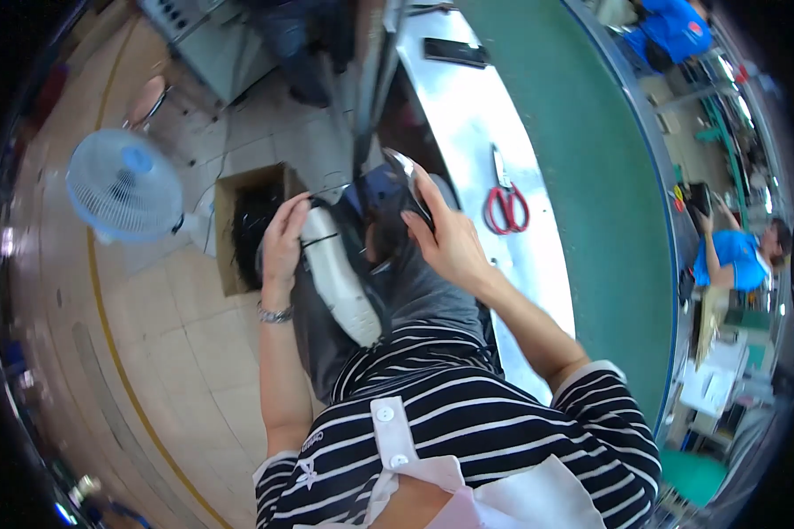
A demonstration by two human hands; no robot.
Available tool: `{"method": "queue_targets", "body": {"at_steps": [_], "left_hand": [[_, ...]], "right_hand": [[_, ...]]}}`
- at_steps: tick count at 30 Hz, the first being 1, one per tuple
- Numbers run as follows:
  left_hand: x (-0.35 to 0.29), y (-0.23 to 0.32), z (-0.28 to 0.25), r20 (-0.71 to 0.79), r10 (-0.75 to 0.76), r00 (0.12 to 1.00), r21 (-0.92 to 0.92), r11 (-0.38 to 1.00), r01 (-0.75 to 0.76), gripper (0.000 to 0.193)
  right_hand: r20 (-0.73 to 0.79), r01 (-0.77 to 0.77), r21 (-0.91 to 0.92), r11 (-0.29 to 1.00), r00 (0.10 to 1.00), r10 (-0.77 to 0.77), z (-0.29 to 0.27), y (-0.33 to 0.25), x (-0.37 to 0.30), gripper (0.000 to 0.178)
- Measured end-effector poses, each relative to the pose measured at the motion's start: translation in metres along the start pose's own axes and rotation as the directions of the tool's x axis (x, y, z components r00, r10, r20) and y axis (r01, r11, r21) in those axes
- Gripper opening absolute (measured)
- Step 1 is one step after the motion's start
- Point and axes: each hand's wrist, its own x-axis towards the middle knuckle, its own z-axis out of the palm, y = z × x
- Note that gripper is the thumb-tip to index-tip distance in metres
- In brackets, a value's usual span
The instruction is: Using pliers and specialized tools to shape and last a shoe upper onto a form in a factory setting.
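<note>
A long white shoe-shaped form (340, 282), crossed by a thin black band and edged by dark material, lies slanted over my lap. My left hand (284, 238) is closed on the dark edge at its far end, beside the band. My right hand (450, 234) is raised to the right, apart from the form, with fingers and thumb closed round a shiny metal hand tool (400, 166). The tool's exact kind is blurred and partly hidden by the fingers. Dark material hangs between my hands over my knees.
Red-handled scissors (506, 207) and a dark flat phone-like object (455, 52) lie on the metal bench (468, 106) at right. Beyond runs a green surface (591, 212). A cardboard box (229, 234) of black scraps and a fan (125, 187) stand left. Co-workers in blue (739, 260) sit far right.
</note>
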Motion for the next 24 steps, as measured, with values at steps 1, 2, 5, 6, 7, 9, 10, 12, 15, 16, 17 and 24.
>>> {"method": "queue_targets", "body": {"at_steps": [1,2,5,6,7,9,10,12,15,16,17,24], "left_hand": [[0.003,-0.003,-0.002,0.023,-0.048,0.999,0.027,0.999,0.047,0.033],[0.005,0.000,0.002,0.023,0.009,1.000,0.022,1.000,-0.009,0.034],[0.013,-0.002,0.004,0.057,0.005,0.998,0.013,1.000,-0.006,0.030],[0.015,-0.006,-0.001,0.095,0.058,0.994,-0.014,0.998,-0.057,0.028],[0.014,-0.003,0.003,0.123,0.074,0.990,-0.002,0.997,-0.074,0.028],[0.012,0.001,0.005,0.154,0.107,0.982,0.071,0.990,-0.119,0.027],[0.011,-0.001,0.003,0.151,0.103,0.983,0.059,0.992,-0.114,0.026],[0.007,0.002,0.006,0.158,0.095,0.983,0.105,0.988,-0.112,0.025],[0.005,0.000,0.001,0.146,0.090,0.985,0.095,0.990,-0.105,0.025],[0.004,0.001,0.002,0.141,0.058,0.988,0.073,0.995,-0.068,0.025],[0.004,0.002,0.002,0.146,0.069,0.987,0.074,0.994,-0.081,0.025],[0.010,-0.001,0.003,0.133,0.083,0.988,0.073,0.993,-0.094,0.025]], "right_hand": [[-0.124,-0.048,-0.034,0.998,0.991,0.044,-0.005,0.012,-0.020,0.066],[-0.158,-0.171,-0.054,0.984,0.974,0.161,-0.010,0.028,-0.038,0.066],[-0.328,-0.487,-0.126,0.864,0.843,0.427,-0.028,0.092,-0.100,0.067],[-0.360,-0.570,-0.161,0.806,0.794,0.490,-0.035,0.109,-0.120,0.067],[-0.392,-0.650,-0.188,0.736,0.737,0.551,-0.041,0.126,-0.142,0.068],[-0.403,-0.766,-0.190,0.614,0.631,0.663,-0.048,0.152,-0.174,0.069],[-0.427,-0.761,-0.172,0.626,0.630,0.649,-0.050,0.158,-0.186,0.069],[-0.411,-0.764,-0.294,0.574,0.644,0.646,-0.050,0.167,-0.202,0.068],[-0.504,-0.597,-0.394,0.699,0.776,0.379,-0.046,0.170,-0.187,0.061],[-0.538,-0.527,-0.402,0.749,0.798,0.273,-0.047,0.171,-0.171,0.052],[-0.535,-0.484,-0.322,0.814,0.802,0.265,-0.047,0.177,-0.153,0.051],[-0.466,-0.436,-0.152,0.887,0.823,0.325,-0.031,0.200,-0.039,0.047]]}}
